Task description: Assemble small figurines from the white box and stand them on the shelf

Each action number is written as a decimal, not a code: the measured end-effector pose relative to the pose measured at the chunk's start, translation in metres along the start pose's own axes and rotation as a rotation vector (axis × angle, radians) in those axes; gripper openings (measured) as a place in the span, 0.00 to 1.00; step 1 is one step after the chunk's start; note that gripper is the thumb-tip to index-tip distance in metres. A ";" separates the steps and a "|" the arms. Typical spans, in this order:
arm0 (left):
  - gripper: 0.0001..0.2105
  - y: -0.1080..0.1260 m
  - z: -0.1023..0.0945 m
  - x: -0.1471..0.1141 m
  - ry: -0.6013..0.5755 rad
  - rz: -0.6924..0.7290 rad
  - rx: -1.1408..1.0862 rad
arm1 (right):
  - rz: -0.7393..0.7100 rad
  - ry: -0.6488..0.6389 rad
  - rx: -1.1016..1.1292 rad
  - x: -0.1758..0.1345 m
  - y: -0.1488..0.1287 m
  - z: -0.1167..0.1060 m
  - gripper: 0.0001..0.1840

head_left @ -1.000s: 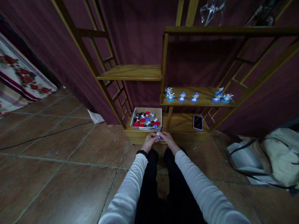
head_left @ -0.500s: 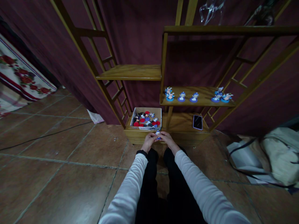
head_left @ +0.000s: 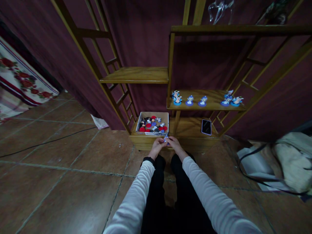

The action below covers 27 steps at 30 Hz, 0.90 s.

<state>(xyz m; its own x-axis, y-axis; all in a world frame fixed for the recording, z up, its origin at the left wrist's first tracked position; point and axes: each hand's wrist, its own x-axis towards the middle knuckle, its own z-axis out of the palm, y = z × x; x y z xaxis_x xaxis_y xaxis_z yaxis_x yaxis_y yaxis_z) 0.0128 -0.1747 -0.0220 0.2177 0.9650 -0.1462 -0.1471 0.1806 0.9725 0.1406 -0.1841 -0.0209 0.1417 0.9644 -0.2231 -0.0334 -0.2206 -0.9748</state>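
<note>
Shelving [head_left: 136, 76]: I see open wood, latticed sides.
Curtain [head_left: 141, 42]: maroon folds behind it.
Tiled floor [head_left: 73, 191]: brown, pale joints.
Light: dim, faint glare lower left.

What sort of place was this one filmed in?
Probably a room in a home, though a shop corner can't be ruled out: a wooden display shelf holds small figurines, a dark red curtain hangs behind it, and the floor is tiled.

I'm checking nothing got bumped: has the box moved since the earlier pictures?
No. Judged against the bottom shelf, the box sits in the same spot, left of the post.
</note>
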 end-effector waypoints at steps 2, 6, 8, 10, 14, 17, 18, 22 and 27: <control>0.14 0.000 0.000 0.000 0.020 0.023 0.059 | 0.006 -0.002 -0.002 0.001 0.001 0.000 0.17; 0.14 -0.001 -0.001 0.001 0.022 0.038 0.091 | -0.001 -0.027 -0.002 0.000 0.000 -0.001 0.16; 0.14 0.000 -0.001 0.001 0.022 0.045 0.100 | -0.008 -0.032 0.000 -0.001 -0.001 -0.001 0.16; 0.14 0.000 -0.001 0.001 0.025 0.050 0.111 | -0.011 -0.032 0.003 -0.003 -0.002 -0.001 0.17; 0.14 -0.001 -0.002 0.001 0.010 0.045 0.083 | -0.015 -0.057 0.016 -0.004 -0.004 -0.001 0.18; 0.14 -0.001 -0.002 0.002 -0.009 0.030 0.042 | -0.021 -0.065 0.022 -0.006 -0.007 0.000 0.18; 0.15 -0.001 -0.002 0.002 -0.011 0.026 0.030 | -0.021 -0.062 0.026 -0.006 -0.008 0.000 0.18; 0.15 0.000 -0.003 0.002 -0.015 0.008 -0.015 | -0.021 -0.040 0.056 -0.007 -0.009 0.000 0.18; 0.15 0.003 -0.003 0.001 -0.058 -0.030 -0.071 | -0.017 -0.021 0.092 -0.005 -0.006 0.000 0.20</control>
<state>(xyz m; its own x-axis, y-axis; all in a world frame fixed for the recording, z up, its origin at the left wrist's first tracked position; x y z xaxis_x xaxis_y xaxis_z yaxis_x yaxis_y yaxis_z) 0.0095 -0.1726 -0.0193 0.2784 0.9466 -0.1627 -0.2076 0.2247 0.9521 0.1400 -0.1874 -0.0142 0.1218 0.9710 -0.2057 -0.1221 -0.1910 -0.9740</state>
